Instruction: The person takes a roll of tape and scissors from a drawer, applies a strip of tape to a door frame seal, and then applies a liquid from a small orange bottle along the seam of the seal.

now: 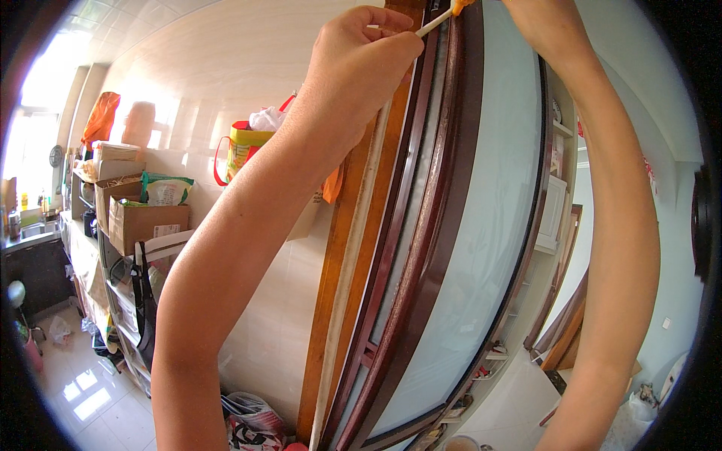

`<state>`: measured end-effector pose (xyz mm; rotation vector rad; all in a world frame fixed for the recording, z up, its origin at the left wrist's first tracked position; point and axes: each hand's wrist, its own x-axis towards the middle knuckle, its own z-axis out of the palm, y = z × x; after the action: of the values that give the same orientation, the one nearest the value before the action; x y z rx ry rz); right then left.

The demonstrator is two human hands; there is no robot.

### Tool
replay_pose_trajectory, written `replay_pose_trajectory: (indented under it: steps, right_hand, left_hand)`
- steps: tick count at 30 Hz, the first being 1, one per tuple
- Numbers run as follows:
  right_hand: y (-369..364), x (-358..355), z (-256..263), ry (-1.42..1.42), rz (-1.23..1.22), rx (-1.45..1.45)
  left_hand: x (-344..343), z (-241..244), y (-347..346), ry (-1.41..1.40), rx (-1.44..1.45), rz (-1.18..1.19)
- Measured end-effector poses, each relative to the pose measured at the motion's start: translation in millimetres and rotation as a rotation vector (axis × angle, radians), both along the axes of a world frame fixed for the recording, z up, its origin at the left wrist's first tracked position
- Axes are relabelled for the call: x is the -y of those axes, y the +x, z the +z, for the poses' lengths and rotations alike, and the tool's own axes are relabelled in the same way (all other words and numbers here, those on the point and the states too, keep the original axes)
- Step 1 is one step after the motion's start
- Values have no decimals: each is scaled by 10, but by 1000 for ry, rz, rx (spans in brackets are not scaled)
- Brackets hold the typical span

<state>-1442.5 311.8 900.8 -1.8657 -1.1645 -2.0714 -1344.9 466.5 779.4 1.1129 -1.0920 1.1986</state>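
Observation:
My left hand (372,48) is raised near the top, its fingers closed on a pale, narrow strip (434,25). The strip's end points up to the right and meets a small orange thing (462,5), cut off by the top edge. Below the hand, a long pale strip (361,225) hangs along the brown wooden door frame (333,282); whether both are one piece is hidden by my hand. Of my right hand (522,8) only the wrist end shows, as its fingers are out of view. Between my arms stands a dark red-brown framed sliding door (417,270) with a frosted glass panel (491,169).
At left, a shelf rack carries cardboard boxes (149,222). A yellow and red bag (242,141) hangs on the tiled wall. Bags (254,423) lie at the foot of the frame. White shelving (550,214) stands beyond the door.

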Motion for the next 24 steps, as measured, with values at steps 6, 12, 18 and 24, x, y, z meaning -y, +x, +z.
replay_pose_trajectory:
  steps: [6, 12, 18, 24]
  right_hand:
    - [86, -94, -167, -79, -127, 248]
    - [27, -147, -245, -111, -166, 211]
    - [-38, -134, -217, -207, -188, 69]
    - [-127, -193, -438, -238, -236, 167]
  left_hand:
    - [-7, -11, -9, -1, 5, 11]
    - [-10, 5, 1, -7, -4, -17]
    - [-16, 29, 8, -20, -18, -90]
    - [-27, 26, 37, -29, -18, -68]
